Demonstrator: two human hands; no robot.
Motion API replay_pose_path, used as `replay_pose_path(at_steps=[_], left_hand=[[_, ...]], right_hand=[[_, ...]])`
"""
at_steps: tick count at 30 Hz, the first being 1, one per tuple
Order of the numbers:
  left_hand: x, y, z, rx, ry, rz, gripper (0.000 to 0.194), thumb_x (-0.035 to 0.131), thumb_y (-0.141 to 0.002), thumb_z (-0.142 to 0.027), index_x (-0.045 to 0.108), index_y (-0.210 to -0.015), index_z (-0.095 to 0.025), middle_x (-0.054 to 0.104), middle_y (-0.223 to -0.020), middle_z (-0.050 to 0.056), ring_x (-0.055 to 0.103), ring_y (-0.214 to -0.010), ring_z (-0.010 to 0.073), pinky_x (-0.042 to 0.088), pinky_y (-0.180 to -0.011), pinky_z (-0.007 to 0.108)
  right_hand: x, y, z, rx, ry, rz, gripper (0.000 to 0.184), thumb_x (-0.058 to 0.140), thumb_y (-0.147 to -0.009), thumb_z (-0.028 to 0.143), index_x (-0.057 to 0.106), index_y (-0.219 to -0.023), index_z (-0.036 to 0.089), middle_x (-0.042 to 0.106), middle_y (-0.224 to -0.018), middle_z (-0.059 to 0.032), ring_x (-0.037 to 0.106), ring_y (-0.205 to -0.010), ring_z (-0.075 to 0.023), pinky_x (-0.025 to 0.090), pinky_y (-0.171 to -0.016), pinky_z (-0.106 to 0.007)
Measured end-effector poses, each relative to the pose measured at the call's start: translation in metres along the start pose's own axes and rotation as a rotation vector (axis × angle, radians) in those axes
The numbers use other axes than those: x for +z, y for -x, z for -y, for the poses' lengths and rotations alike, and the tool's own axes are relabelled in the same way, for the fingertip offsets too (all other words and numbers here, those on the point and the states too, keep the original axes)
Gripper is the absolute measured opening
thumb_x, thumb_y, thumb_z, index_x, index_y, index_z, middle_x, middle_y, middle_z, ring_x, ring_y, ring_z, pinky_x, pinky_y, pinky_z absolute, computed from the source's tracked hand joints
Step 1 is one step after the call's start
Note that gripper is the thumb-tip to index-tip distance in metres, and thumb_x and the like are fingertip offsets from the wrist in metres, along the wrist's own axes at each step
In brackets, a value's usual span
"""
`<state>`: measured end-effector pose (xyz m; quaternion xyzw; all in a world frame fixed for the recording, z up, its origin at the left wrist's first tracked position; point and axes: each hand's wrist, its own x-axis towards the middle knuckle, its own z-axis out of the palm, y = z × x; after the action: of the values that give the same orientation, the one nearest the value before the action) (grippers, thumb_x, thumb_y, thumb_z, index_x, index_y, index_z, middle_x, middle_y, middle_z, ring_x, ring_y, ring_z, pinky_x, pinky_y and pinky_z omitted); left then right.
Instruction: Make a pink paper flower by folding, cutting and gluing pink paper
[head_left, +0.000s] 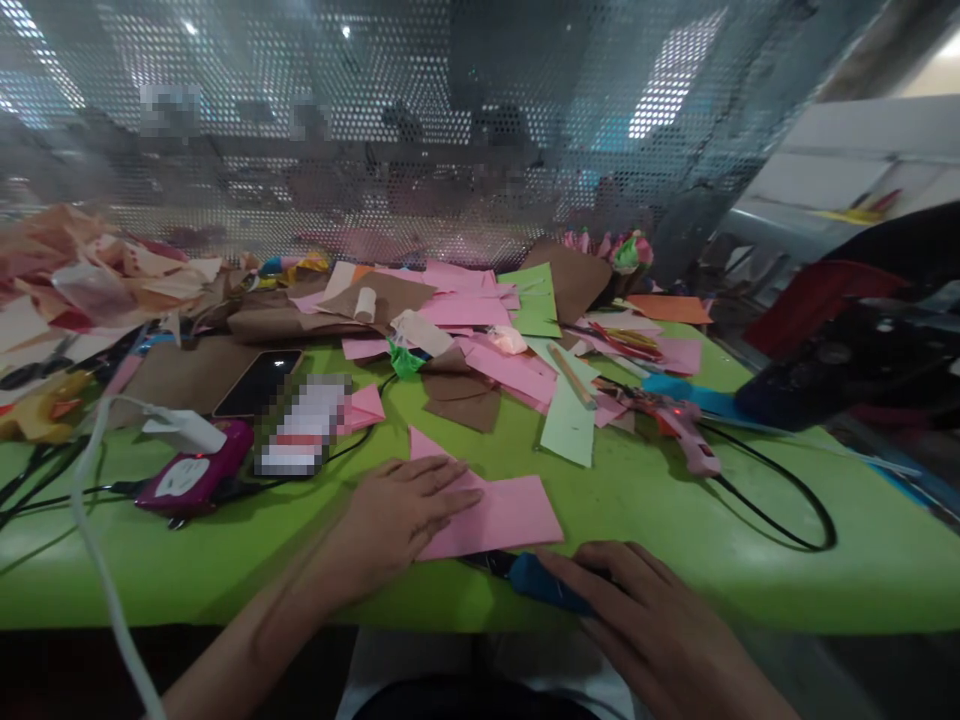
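My left hand [405,510] lies flat with spread fingers on a pink sheet of paper [514,515], pressing it against the green table. The sheet looks folded, with a pointed corner sticking up behind my fingers. At the sheet's near edge my right hand [637,600] is closed around the blue handle of a tool [544,582]. Its narrow dark end points left and lies along the paper's lower edge; whether it is scissors or a knife I cannot tell.
A pink glue gun [686,435] with a black cable lies at right. At left are a purple power strip [199,475] with a white plug, a dark phone [259,383] and a blurred-out phone-shaped item [304,425]. Paper scraps [465,300] pile up behind, before a perforated metal screen [375,180].
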<state>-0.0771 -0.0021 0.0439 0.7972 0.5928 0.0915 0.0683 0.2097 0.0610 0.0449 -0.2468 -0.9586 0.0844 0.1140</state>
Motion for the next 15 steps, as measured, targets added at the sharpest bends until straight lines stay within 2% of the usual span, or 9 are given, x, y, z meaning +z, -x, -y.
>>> replay_pose_path(at_steps=[6, 11, 15], left_hand=[[0.001, -0.001, 0.014, 0.046, 0.032, 0.027, 0.042, 0.034, -0.101, -0.035, 0.034, -0.141, -0.048, 0.034, -0.153, -0.011, 0.032, -0.141, 0.0190, 0.030, -0.110, 0.047], [0.003, -0.001, 0.013, 0.051, 0.037, 0.018, 0.042, 0.035, -0.101, -0.034, 0.035, -0.141, -0.047, 0.035, -0.153, -0.010, 0.032, -0.141, 0.0183, 0.030, -0.110, 0.045], [0.001, -0.002, 0.013, 0.055, 0.035, 0.027, 0.043, 0.035, -0.100, -0.032, 0.036, -0.141, -0.046, 0.035, -0.153, -0.010, 0.032, -0.141, 0.0186, 0.029, -0.110, 0.045]], right_hand=[[-0.002, -0.002, -0.002, -0.027, -0.047, -0.024, 0.052, 0.052, -0.082, 0.010, 0.057, -0.129, 0.030, 0.066, -0.106, -0.0065, 0.065, -0.088, -0.0222, 0.056, -0.072, -0.033], [0.003, -0.007, 0.008, -0.001, -0.058, -0.008, 0.054, 0.049, -0.083, 0.009, 0.054, -0.132, 0.031, 0.065, -0.113, -0.0073, 0.063, -0.097, -0.0240, 0.055, -0.079, -0.036], [0.007, -0.009, 0.011, -0.025, -0.066, 0.005, 0.055, 0.049, -0.084, 0.009, 0.051, -0.134, 0.031, 0.063, -0.115, -0.0075, 0.062, -0.097, -0.0242, 0.056, -0.078, -0.039]])
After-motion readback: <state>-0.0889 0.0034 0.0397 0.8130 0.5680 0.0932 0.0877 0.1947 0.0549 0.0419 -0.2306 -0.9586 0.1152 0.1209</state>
